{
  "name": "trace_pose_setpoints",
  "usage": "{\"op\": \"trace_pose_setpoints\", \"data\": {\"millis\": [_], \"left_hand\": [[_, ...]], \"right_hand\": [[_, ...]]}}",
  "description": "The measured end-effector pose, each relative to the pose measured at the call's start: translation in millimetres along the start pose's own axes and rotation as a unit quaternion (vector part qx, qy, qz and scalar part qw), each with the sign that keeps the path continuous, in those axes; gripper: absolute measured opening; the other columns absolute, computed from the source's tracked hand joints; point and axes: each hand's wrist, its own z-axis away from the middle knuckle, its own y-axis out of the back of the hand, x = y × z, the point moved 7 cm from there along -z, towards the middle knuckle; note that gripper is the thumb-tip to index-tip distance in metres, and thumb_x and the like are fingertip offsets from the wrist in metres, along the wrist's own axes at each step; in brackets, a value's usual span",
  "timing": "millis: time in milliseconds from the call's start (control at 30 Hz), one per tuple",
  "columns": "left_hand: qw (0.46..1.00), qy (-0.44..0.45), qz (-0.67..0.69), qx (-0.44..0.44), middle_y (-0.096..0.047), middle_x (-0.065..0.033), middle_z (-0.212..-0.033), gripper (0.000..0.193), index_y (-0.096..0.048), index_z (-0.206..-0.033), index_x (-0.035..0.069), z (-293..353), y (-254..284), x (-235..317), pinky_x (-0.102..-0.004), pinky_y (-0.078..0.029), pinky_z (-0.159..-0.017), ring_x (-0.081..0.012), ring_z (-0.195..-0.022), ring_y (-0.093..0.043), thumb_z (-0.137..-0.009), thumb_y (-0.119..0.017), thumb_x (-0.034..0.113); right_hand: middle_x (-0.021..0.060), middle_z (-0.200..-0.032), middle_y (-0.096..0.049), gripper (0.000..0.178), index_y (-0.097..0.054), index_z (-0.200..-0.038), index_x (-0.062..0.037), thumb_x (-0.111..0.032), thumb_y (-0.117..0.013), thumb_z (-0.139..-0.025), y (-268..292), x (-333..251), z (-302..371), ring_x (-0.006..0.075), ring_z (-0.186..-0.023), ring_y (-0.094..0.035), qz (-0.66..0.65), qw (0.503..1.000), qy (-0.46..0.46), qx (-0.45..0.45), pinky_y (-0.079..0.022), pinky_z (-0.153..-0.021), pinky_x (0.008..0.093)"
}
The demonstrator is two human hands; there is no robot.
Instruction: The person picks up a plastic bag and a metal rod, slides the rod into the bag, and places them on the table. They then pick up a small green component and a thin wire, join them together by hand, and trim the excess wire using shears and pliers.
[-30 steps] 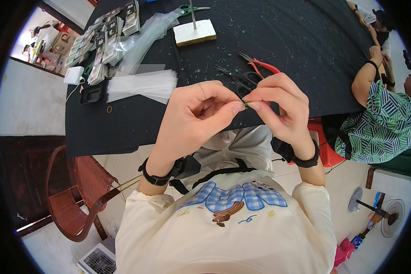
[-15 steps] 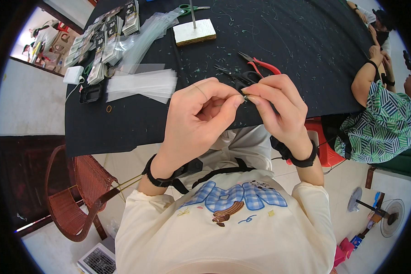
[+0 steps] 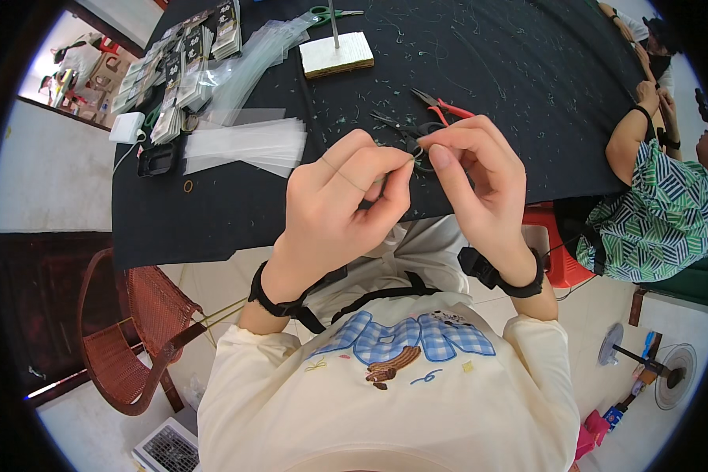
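Both hands (image 3: 338, 193) (image 3: 486, 185) near scissors (image 3: 406, 128) and pliers (image 3: 440, 103)

The left hand (image 3: 342, 193) and right hand (image 3: 484, 185) are side by side over the near part of the table (image 3: 527, 157). Just beyond them lie scissors (image 3: 405, 130), with pliers (image 3: 444, 105) to the right. Farther back stands a block (image 3: 336, 57) bearing an upright rod (image 3: 332, 23). Left of it are plastic sleeves (image 3: 252, 67), then packet stacks (image 3: 197, 51); plastic sheets (image 3: 244, 145) lie nearer. A tray (image 3: 157, 163) sits left of the sheets, a ring (image 3: 188, 186) before it. Off the table, a wicker chair (image 3: 156, 303) stands left, a stool (image 3: 566, 263) right.
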Motion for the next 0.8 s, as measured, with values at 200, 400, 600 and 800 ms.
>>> {"op": "trace_pose_setpoints", "data": {"millis": [200, 400, 600, 800], "left_hand": [[0.99, -0.098, -0.099, 0.021, -0.05, -0.0041, -0.062, 0.021, -0.058, -0.08, 0.001, 2.5, 0.2, 7.2, -0.0223, -0.035, -0.036, -0.0122, -0.041, -0.046, -0.062, -0.065, -0.007], [0.987, -0.114, -0.113, 0.031, -0.051, -0.0052, -0.065, 0.023, -0.059, -0.082, 0.0, 4.9, -0.8, 8.4, -0.0227, -0.036, -0.036, -0.013, -0.042, -0.046, -0.061, -0.066, -0.006], [0.988, -0.094, -0.113, 0.052, -0.05, -0.0013, -0.058, 0.024, -0.06, -0.081, 0.003, 5.6, 0.9, 5.8, -0.0176, -0.031, -0.038, -0.0063, -0.042, -0.04, -0.062, -0.066, -0.01], [0.985, -0.118, -0.122, 0.042, -0.051, -0.0049, -0.063, 0.022, -0.058, -0.08, 0.0, 6.7, -0.3, 6.8, -0.0227, -0.036, -0.036, -0.0129, -0.042, -0.046, -0.06, -0.065, -0.006]], "right_hand": [[0.0022, -0.08, -0.055, 0.011, -0.058, -0.09, 0.002, -0.007, -0.057, -0.084, -9.4, 7.5, 2.4, 0.0045, -0.071, -0.052, -0.194, 0.967, -0.158, -0.053, -0.042, -0.062, 0.018], [0.0013, -0.082, -0.057, 0.011, -0.057, -0.09, 0.0012, -0.008, -0.057, -0.085, -18.1, 12.1, 2.0, 0.0039, -0.073, -0.053, -0.256, 0.939, -0.21, -0.088, -0.042, -0.063, 0.0174], [0.0003, -0.08, -0.057, 0.009, -0.057, -0.089, 0.0002, -0.007, -0.057, -0.084, -19.2, 14.1, 1.4, 0.0028, -0.073, -0.052, -0.264, 0.938, -0.208, -0.083, -0.042, -0.062, 0.0169], [-0.0005, -0.079, -0.056, 0.005, -0.056, -0.087, -0.0004, -0.004, -0.056, -0.083, -20.9, 16.8, 1.7, 0.0018, -0.071, -0.051, -0.279, 0.936, -0.202, -0.079, -0.042, -0.06, 0.0166]]}}
